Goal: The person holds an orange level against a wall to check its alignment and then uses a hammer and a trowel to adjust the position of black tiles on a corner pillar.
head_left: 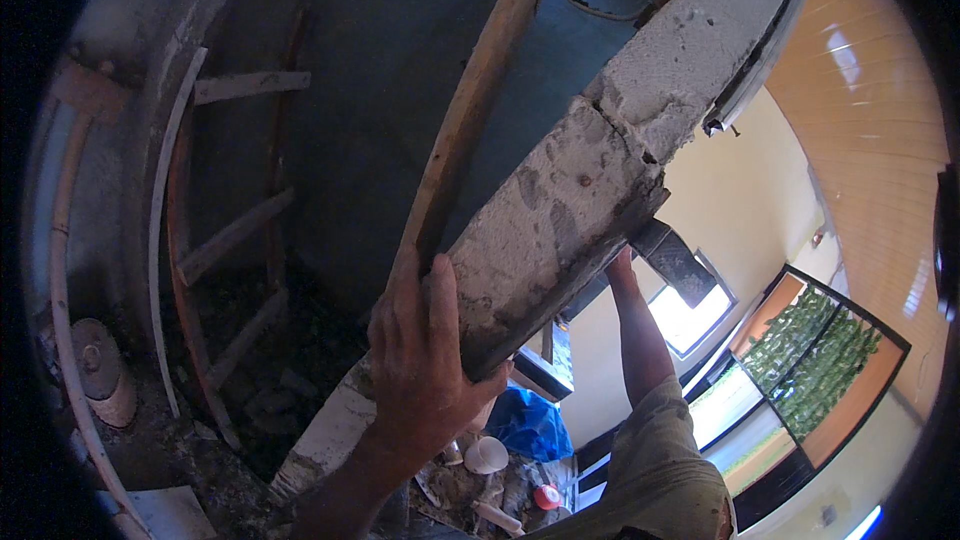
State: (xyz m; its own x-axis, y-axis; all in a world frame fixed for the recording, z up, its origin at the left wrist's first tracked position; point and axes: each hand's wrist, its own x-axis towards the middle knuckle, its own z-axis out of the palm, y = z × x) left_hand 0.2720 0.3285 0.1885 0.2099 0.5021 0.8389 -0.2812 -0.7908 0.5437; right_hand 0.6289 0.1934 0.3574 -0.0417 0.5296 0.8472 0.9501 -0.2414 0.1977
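A rough concrete-block wall top [560,180] slants across the middle, with a dark plank [545,325] along its right side. My left hand [420,355] is wrapped over the wall top and the plank's near end, its fingers on the far side and its thumb at the plank. Just beyond those fingertips is the lower end of a wooden pole [470,110]. Farther right, my right hand [622,262] reaches up to the plank's underside, beside a dark angular piece [680,262]. Its fingers are hidden behind the plank, so their grip does not show.
Left of the wall, a wooden ladder [235,235] leans in a dark room, near a long curved pole [62,270] and a round stone-like block [105,380]. Below right are a white bucket [487,455], blue plastic [530,423] and a framed window [810,370]. Ceiling panels [870,110] curve above.
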